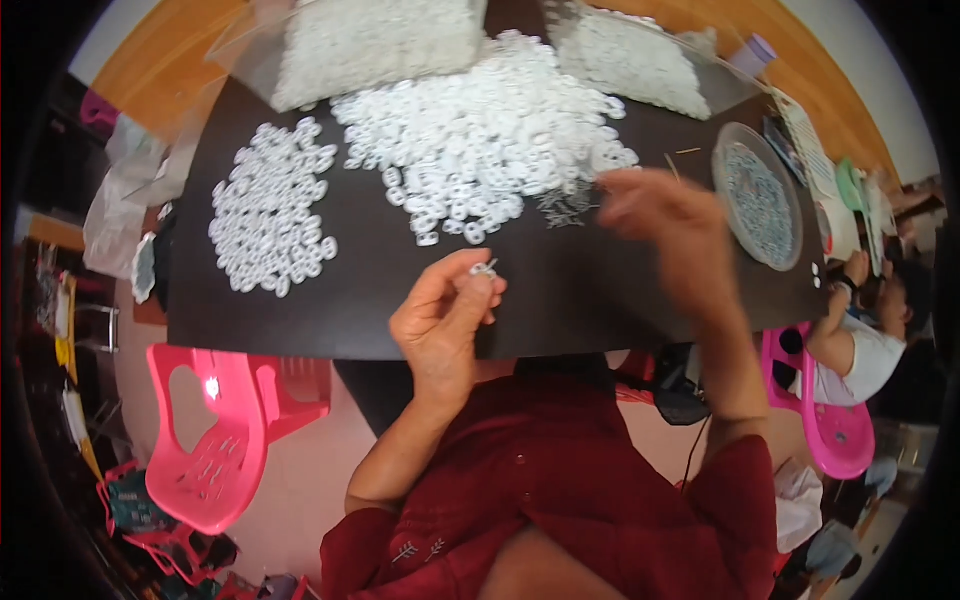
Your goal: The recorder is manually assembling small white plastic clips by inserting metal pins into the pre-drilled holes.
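Note:
Close to the table's near edge, my left hand (445, 315) pinches a small white plastic clip (484, 270) between thumb and forefinger. A thin light-coloured pin seems to stick up from it. My right hand (670, 225) is smeared by motion to the right of a small pile of grey metal nails (565, 207); I cannot make out whether its fingers hold anything. A big heap of loose white clips (480, 130) spreads over the middle of the dark table (370, 300). A smaller spread of the same white pieces (272, 205) lies at the left.
Two clear bins of white pieces, a larger one (380, 50) and a smaller one (635, 62), stand at the back. An oval clear tub (757, 195) of grey-blue bits sits right. A pink chair (210, 440) stands left; another person (860, 350) sits at the far right.

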`<action>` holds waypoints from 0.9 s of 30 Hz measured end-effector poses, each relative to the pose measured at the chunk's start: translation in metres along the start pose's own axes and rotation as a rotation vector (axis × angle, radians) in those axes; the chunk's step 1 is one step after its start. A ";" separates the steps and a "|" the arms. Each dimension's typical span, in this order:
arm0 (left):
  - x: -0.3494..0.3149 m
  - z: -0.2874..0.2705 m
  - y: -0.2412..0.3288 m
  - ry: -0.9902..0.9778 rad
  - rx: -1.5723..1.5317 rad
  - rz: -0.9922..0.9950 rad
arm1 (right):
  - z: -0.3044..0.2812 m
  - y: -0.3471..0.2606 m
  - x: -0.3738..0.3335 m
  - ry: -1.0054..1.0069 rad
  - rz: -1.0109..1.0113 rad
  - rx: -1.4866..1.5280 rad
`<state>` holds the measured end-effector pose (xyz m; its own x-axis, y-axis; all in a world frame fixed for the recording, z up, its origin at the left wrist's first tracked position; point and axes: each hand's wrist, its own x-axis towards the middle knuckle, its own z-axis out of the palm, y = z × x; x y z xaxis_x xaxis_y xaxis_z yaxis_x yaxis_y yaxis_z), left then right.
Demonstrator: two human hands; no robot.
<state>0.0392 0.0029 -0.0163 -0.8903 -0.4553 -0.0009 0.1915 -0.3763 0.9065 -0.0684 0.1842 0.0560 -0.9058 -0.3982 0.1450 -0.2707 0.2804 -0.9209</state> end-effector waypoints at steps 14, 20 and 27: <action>-0.004 -0.009 0.009 0.038 0.014 0.023 | 0.081 0.019 0.005 -0.242 0.161 0.470; -0.006 -0.009 0.009 0.030 0.015 0.003 | 0.084 0.017 0.004 -0.264 0.131 0.472; -0.006 -0.012 0.009 0.055 0.051 0.026 | 0.089 0.018 0.000 -0.272 0.105 0.463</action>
<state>0.0512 -0.0075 -0.0134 -0.8612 -0.5082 0.0007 0.1914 -0.3230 0.9268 -0.0442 0.1112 0.0073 -0.7865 -0.6176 0.0012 0.0441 -0.0581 -0.9973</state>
